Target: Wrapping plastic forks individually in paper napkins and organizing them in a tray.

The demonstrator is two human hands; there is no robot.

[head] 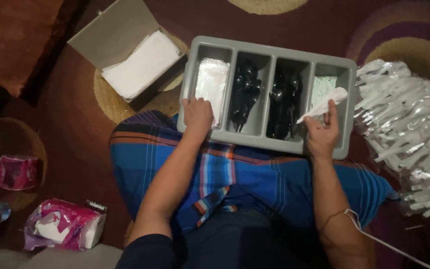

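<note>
Tray's [269, 142] balanced on the lap, so with the right hand [322, 132] in a pinch grip on a white sachet [324, 103] over the far-right slot and the left hand [197, 115] loosely pressing clear packets [212, 82], it could honestly tip.

Grey four-compartment tray [269, 52] on lap, white packet [324, 103] lifted over rightmost compartment

An open cardboard box [125, 55] of white sheets is sitting on the rug at its upper left. Two pink-and-white plastic packs [63, 224] [16, 172] are lying lower left. Clear-wrapped packets [406, 129] are piling up at the right edge.
</note>
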